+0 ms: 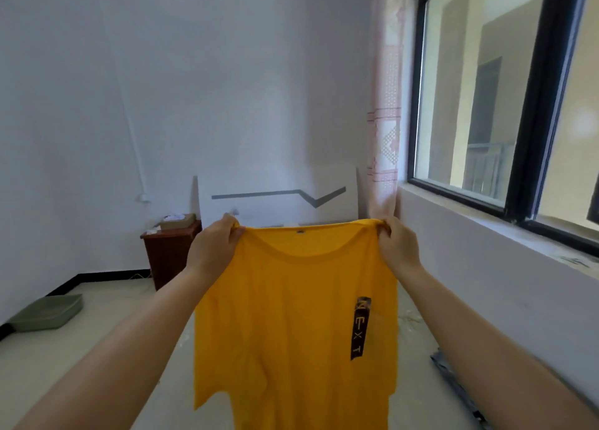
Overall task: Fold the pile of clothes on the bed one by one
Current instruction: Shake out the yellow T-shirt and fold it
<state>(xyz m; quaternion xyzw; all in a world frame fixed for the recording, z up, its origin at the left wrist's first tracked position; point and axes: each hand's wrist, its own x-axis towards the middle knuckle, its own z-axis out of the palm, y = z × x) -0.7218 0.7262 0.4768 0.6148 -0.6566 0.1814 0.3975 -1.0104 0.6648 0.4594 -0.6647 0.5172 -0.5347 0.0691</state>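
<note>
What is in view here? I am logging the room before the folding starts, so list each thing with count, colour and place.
T-shirt: one, yellow with a dark label strip, held up in the middle.
Headboard: one, white with a grey line, behind the shirt.
Nightstand: one, dark brown, left of the headboard.
Tray: one, green, on the floor at left.
Curtain: one, pink patterned, beside the window.
Window: one, black frame, right wall.
Left hand: grips the left shoulder.
Right hand: grips the right shoulder.

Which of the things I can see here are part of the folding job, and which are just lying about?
Part of the job:
yellow T-shirt
left hand, right hand, each with a grip on a shoulder

Lying about:
wooden bedside cabinet
green tray
curtain
</note>
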